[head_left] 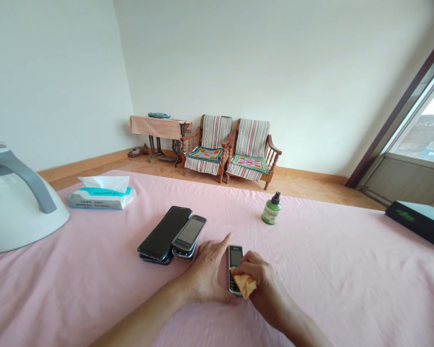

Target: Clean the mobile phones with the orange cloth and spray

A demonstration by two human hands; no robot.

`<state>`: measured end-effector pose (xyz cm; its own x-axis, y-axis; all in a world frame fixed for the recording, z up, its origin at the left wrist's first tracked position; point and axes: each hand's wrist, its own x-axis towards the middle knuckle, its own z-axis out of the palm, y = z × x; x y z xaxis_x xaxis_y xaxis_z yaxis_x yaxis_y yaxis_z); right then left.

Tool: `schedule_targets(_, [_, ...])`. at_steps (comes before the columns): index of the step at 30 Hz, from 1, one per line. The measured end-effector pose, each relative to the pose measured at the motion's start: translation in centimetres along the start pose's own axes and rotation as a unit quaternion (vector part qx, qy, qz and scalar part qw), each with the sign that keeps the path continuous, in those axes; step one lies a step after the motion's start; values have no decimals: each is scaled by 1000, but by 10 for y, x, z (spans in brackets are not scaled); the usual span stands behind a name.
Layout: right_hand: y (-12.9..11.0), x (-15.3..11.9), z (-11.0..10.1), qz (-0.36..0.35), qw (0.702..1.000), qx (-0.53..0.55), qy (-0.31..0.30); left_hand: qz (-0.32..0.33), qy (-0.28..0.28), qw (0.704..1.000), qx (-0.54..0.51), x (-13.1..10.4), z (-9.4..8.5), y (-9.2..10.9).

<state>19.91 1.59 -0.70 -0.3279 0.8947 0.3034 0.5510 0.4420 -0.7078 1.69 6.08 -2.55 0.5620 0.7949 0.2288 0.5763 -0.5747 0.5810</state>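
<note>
A small keypad mobile phone (236, 258) lies face up on the pink cloth, its screen at the far end. My right hand (262, 279) pinches a folded yellow-orange cloth (246, 285) against the phone's keypad and right side. Part of the keys is hidden beneath it. My left hand (208, 270) rests just left of the phone, thumb and fingers spread apart, holding nothing. Beyond that hand sit two stacks of phones: large black smartphones (165, 233) on the left, and smaller ones topped by a silver-edged phone (190, 233).
A green spray bottle (271, 209) stands beyond the phone, to the right. At left are a tissue pack (101, 193) and a large white kettle (21, 207). A black box (419, 224) lies at the right edge. Two wooden chairs (226, 149) stand past the table.
</note>
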Motion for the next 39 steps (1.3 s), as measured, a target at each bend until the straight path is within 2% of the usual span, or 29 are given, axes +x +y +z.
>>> schedule_targets(8, [-10,-6,-4,14,999,37,-32,8,9,1000,2,-1,4,-4])
schedule_targets(13, [-2,-2,3,31,999,-10,34,-7,12,1000,6,-1,2,0])
schedule_targets(16, [2,-2,4,32,999,-8,37,-16,6,1000,6,-1,0,1])
schedule_targets(18, [3,-3,2,38,998,3,42,-15,-8,1000,3,-1,-3,1])
schedule_targets(22, [0,-8,-6,65,994,15,92,-8,-44,999,-18,-4,-12,8])
schedule_targets(24, [-1,-13,-9,78,990,14,114,-13,-25,999,-45,-4,-19,19])
schedule_targets(26, [1,-20,-11,86,988,6,131,-16,19,996,-85,1,-26,33])
schedule_targets(28, [6,-27,-11,83,986,1,143,-18,52,989,-136,15,-28,47])
schedule_targets(31, [18,-34,-11,74,984,1,164,-35,25,974,-222,55,-19,54])
schedule_targets(34, [30,-35,-16,82,978,13,192,-52,9,970,-237,109,3,46])
schedule_targets(39, [42,-33,-28,98,960,31,259,-99,62,957,-264,192,43,23])
